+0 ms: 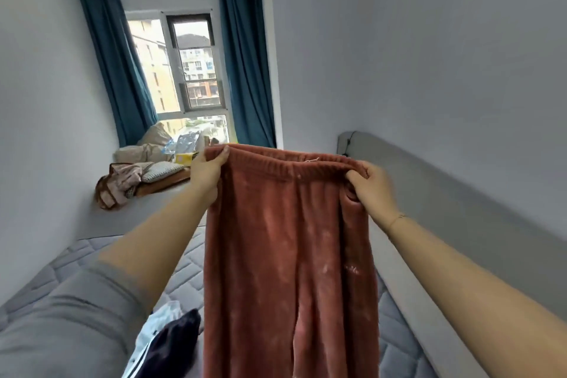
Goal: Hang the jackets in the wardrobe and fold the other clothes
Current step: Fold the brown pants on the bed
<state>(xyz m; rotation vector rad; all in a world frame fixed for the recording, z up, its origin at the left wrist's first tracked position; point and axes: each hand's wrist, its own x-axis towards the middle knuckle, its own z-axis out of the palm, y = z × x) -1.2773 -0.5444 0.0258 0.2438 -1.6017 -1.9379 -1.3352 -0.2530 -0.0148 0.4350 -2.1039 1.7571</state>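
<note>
While both arms reach forward over the bed [184, 282], the left hand [206, 172] and the right hand [372, 190] hold up a pair of rust-red fleece trousers [288, 255] by the waistband. The left fingers [221, 154] are closed on the band's left corner, thumb on the near side. The right fingers [356, 176] are curled tight round bunched fabric at the band's right end. Between the two grips the elastic band is stretched roughly level, and the legs hang straight down in front of the person, running out of view at the bottom edge.

Below the left forearm, a dark garment [175, 344] with white stripes lies on the quilted grey mattress, with something pale beside it. A grey headboard [460, 193] runs along the right wall. Farther off, by the window [190, 70] with its blue curtains [245, 70], a heap of pillows and clothes [144, 169] sits on the ledge.
</note>
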